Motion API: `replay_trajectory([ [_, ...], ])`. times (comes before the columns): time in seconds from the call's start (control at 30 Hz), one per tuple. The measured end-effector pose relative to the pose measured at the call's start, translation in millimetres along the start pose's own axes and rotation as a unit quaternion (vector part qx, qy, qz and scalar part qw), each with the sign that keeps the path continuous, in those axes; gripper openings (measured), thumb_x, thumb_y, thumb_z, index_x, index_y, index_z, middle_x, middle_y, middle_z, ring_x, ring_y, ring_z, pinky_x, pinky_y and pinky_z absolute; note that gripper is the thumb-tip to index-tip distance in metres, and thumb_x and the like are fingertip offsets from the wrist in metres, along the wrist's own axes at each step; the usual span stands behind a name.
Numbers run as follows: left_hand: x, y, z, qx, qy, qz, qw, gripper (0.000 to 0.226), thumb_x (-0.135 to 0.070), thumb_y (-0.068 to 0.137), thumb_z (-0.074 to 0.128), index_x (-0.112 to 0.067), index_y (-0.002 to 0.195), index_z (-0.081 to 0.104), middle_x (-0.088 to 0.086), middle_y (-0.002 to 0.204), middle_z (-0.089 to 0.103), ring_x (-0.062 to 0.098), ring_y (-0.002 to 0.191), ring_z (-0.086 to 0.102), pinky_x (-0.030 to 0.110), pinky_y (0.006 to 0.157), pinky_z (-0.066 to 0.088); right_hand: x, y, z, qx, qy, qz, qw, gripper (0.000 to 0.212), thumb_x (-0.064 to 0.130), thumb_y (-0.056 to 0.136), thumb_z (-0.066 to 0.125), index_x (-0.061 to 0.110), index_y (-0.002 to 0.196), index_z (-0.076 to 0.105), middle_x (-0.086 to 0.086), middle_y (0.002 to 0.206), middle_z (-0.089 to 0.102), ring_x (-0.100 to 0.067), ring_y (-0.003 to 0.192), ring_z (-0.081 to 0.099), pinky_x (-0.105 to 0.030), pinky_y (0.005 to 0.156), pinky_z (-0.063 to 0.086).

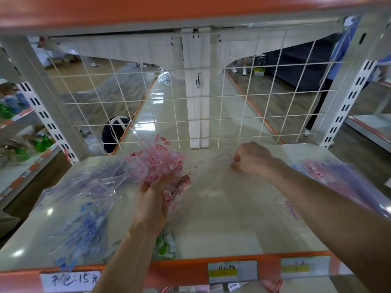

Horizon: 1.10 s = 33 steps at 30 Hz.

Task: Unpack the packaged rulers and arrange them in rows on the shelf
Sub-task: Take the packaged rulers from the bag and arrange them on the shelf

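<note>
The pink ruler pack [157,163] lies mid-shelf [211,240], gripped from below by the left hand [155,199], while the right hand [251,160], to the pack's right, pinches its clear wrapper [211,172], stretched sideways between them.

Left grip [157,188], right grip [251,160], both closed.

Field notes, from my feed. Two arms come in from the lower edge of the frame.
- Left hand [154,192] and left forearm [127,256], lower centre: bare from wrist to frame edge.
- Right hand [252,159] and right forearm [330,208], lower right: bare likewise.
- Blur softens both, so I can't read finer detail.
</note>
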<state>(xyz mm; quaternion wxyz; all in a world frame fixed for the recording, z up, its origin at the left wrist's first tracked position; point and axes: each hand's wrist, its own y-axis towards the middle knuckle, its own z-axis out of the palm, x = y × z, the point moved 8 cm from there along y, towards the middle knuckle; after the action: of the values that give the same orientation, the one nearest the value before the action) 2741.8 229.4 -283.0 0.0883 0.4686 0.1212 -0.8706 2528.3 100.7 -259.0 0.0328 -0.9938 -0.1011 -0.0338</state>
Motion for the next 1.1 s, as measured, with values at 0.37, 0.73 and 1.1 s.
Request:
replay_trajectory([
  [0.37, 4, -2, 9, 0.035, -0.006, -0.017, 0.999, 0.045, 0.001, 0.079, 0.063, -0.002, 0.124, 0.058, 0.016, 0.108, 0.07, 0.022, 0.083, 0.073, 0.025, 0.056, 0.056, 15, -27, -75, -0.034, 0.355, -0.087, 0.93, 0.019, 0.019, 0.089, 0.063, 0.007, 0.102, 0.072, 0.001, 0.098, 0.07, -0.002, 0.081, 0.062, -0.012, 0.068, 0.049],
  [0.73, 8, -5, 12, 0.051, -0.047, -0.07, 0.995, 0.026, -0.013, 0.094, 0.051, -0.006, 0.116, 0.062, 0.013, 0.106, 0.072, 0.026, 0.088, 0.071, 0.039, 0.079, 0.058, 45, -62, -28, 0.076, 0.543, -0.043, 0.835, 0.008, 0.0, 0.083, 0.067, 0.007, 0.085, 0.069, -0.002, 0.068, 0.065, -0.004, 0.056, 0.06, -0.015, 0.056, 0.052],
  [1.1, 7, -5, 12, 0.067, -0.028, -0.059, 0.996, 0.008, -0.005, 0.087, 0.058, -0.006, 0.092, 0.063, 0.013, 0.089, 0.07, 0.027, 0.075, 0.071, 0.035, 0.068, 0.059, 12, -67, -26, -0.006, 0.558, 0.008, 0.83, 0.004, 0.002, 0.085, 0.065, 0.006, 0.085, 0.066, -0.01, 0.073, 0.067, -0.017, 0.068, 0.062, -0.022, 0.06, 0.053],
])
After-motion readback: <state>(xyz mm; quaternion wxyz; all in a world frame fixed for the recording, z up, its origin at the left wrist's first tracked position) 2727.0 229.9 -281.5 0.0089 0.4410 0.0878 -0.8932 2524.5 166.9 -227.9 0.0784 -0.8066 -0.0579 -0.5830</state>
